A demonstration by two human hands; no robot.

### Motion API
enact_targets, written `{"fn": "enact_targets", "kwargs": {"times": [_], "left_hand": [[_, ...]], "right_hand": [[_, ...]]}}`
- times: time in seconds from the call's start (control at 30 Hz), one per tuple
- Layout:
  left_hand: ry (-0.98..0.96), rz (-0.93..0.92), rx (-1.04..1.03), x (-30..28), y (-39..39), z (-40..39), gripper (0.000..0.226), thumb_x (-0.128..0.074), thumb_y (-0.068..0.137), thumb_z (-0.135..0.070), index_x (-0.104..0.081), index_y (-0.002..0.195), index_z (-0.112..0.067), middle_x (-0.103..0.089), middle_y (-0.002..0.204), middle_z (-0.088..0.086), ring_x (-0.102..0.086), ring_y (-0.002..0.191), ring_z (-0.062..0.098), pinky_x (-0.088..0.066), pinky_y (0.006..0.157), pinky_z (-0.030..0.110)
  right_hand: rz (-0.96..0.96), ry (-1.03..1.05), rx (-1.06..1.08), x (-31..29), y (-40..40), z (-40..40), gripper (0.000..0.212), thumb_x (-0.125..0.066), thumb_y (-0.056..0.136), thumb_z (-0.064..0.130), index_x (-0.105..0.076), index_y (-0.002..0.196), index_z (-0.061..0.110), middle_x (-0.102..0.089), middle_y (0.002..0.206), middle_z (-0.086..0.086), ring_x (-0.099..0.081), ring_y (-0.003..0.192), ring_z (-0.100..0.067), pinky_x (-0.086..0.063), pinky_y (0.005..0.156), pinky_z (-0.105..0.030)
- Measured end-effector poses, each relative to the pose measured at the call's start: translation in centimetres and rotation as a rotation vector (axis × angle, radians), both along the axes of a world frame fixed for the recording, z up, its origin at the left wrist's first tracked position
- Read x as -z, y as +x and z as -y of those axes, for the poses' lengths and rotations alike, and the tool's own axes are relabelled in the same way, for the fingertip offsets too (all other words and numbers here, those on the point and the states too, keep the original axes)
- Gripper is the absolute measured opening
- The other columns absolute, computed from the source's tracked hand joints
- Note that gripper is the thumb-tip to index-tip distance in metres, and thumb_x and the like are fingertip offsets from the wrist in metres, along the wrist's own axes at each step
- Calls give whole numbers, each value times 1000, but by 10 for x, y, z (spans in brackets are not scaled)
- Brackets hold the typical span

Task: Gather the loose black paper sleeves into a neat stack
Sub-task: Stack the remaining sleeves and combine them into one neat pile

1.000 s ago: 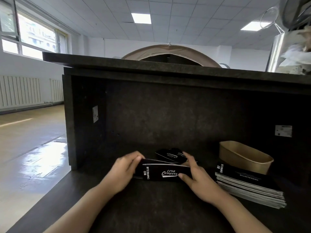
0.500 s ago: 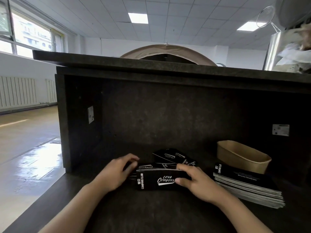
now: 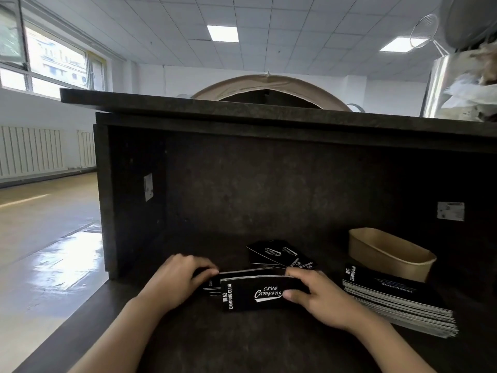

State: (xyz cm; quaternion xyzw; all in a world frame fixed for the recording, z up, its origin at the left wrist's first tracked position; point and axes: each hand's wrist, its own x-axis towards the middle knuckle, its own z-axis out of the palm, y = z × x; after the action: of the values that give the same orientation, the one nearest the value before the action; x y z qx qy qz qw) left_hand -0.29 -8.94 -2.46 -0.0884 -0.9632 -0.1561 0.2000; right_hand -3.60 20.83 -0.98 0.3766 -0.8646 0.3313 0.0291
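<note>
A bundle of black paper sleeves (image 3: 250, 293) printed "Camping Club" stands on edge on the dark counter, held between both hands. My left hand (image 3: 174, 278) curls round its left end, fingertips on the top edge. My right hand (image 3: 314, 294) grips the right end, thumb on the printed front and fingers over the top. Behind the bundle a few loose black sleeves (image 3: 279, 255) lie fanned out flat. To the right sits a neat tall stack of black sleeves (image 3: 398, 300).
A brown paper tray (image 3: 390, 254) stands behind the tall stack. The dark counter (image 3: 242, 343) is walled by a raised back panel (image 3: 269, 184) with a shelf on top. The counter's left edge drops to a shiny floor (image 3: 40, 238).
Both hands drew the bundle slightly nearer and squared it, my right thumb sliding onto its front face. The camera tilted a little; the loose sleeves behind stayed put.
</note>
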Motion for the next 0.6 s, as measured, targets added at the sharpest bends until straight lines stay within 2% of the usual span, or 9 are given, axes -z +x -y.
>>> {"fn": "enact_targets", "kwargs": {"times": [0.07,0.17,0.23,0.33,0.43,0.5,0.57,0.6], "left_hand": [[1,-13,-15,-2,2,1,27,-44,98,-43,-68,109,-35,-71,104,-19,-64,98,0,-46,89,23],[-14,-172,-136,-2,2,3,26,-39,100,-41,-64,99,-32,-72,88,-8,-67,86,13,-48,82,29],[-36,-256,-190,-2,2,3,23,-40,100,-37,-62,95,-29,-71,85,-5,-66,82,17,-47,80,31],[-97,-342,-227,-3,2,-1,13,-53,97,-28,-65,91,-27,-70,80,-4,-67,76,19,-48,79,34],[-157,-468,-294,-4,2,-4,9,-69,87,-18,-66,80,-23,-68,66,-4,-66,61,17,-50,66,34],[-84,-514,-286,-5,4,-3,12,-62,93,-19,-65,82,-22,-68,69,-6,-66,62,17,-50,64,35],[67,-459,-216,-4,5,-1,14,-53,97,-24,-64,88,-23,-68,78,-9,-66,71,13,-52,69,34],[138,-407,-168,-4,5,0,14,-51,98,-27,-62,90,-26,-67,81,-11,-64,75,9,-52,72,33]], "right_hand": [[-9,8,12,0,0,0,11,-62,92,20,-65,102,16,-70,101,7,-62,98,2,-47,92,-22],[-25,8,27,0,1,1,11,-61,93,23,-64,102,19,-70,99,9,-62,96,4,-47,90,-20],[-24,9,41,1,0,1,13,-61,93,25,-63,104,19,-69,99,10,-61,95,7,-47,89,-18],[-44,12,57,3,0,0,16,-61,93,26,-64,107,19,-67,100,14,-57,98,12,-42,87,-10],[-70,19,50,3,0,0,12,-62,93,26,-64,103,19,-67,100,12,-56,99,10,-40,84,-5],[-84,32,51,3,-1,1,3,-62,92,25,-63,95,26,-65,100,11,-57,99,5,-41,86,-10],[-112,56,56,4,-3,3,11,-63,91,27,-56,88,36,-60,100,11,-56,99,1,-41,88,-16],[-116,58,67,6,-4,4,11,-62,91,28,-54,88,35,-57,101,12,-54,99,1,-42,88,-19]]}}
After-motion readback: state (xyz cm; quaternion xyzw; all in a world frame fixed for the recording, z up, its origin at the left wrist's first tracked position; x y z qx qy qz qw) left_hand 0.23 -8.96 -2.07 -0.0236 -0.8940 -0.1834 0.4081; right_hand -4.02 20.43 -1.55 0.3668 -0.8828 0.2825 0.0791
